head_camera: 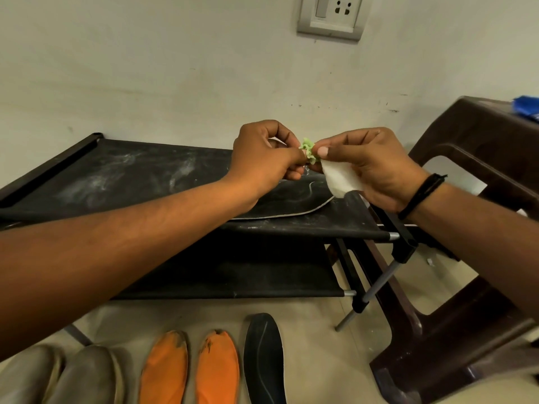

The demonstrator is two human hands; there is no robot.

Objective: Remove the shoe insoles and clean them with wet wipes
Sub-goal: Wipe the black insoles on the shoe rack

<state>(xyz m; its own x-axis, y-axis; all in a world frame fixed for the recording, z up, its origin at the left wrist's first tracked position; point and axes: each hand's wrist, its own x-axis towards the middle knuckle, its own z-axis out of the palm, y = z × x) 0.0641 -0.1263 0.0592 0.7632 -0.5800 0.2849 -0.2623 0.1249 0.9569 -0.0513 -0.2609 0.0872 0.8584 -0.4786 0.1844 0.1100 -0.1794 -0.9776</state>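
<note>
- Above the rack's top shelf (140,176), at centre frame, both hands meet. Left hand (264,154) has fingers curled tight, pinching a small crumpled green scrap (308,150); right hand (370,164) pinches the same scrap from 3 o'clock, thumb and forefinger closed on it.
- White wet wipe (339,177), soft and folded, hangs from the right hand's grip, just below the green scrap.
- Black insole (294,202) lies flat on the top shelf at the shelf's 3 o'clock end, pale rim showing, partly hidden by the left forearm.
- Shelf fabric is black, dusty, streaked white; open room on it toward 9 o'clock.
- Floor at 6 o'clock: second black insole (264,360), smooth, contoured; two orange insoles (189,371), woven-looking, toes dark with grime; two grey insoles (67,377) at 7 o'clock. All side by side, close together.
- Brown plastic stool (472,158) crowds the rack's right edge at 3 o'clock.
</note>
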